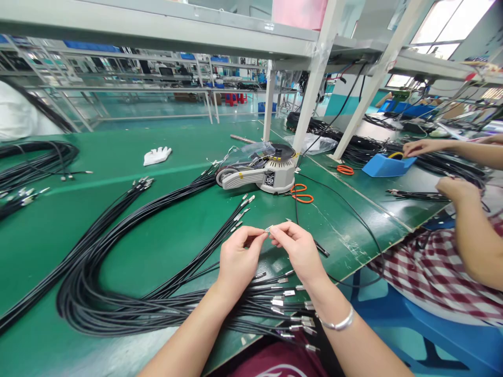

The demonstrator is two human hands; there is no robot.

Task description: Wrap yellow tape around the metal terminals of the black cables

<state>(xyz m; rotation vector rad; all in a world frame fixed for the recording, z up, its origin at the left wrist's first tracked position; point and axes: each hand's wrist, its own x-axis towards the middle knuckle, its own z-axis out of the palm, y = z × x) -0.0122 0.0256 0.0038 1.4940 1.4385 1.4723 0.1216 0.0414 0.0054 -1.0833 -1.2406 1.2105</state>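
Observation:
Between the fingertips of both my hands is a small silvery cable connector [269, 229], mostly covered by the fingers. My left hand [240, 256] pinches it from the left with thumb and forefinger. From the other side my right hand [296, 246], below which a silver bracelet sits on the wrist, is closed on it too. Under my forearms lies a thick bundle of black cables [157, 309], its metal connectors [288, 293] fanned out close to the table's front edge. More connector ends [241, 212] rest just beyond my left hand.
A grey tape dispenser [275, 175] stands ahead, with orange-handled scissors [302, 198] beside it. A white glove [157, 155] lies further left. White posts [314, 78] rise from the green table [188, 220]. At right, a co-worker's hands [458, 188] are near a blue holder [387, 165].

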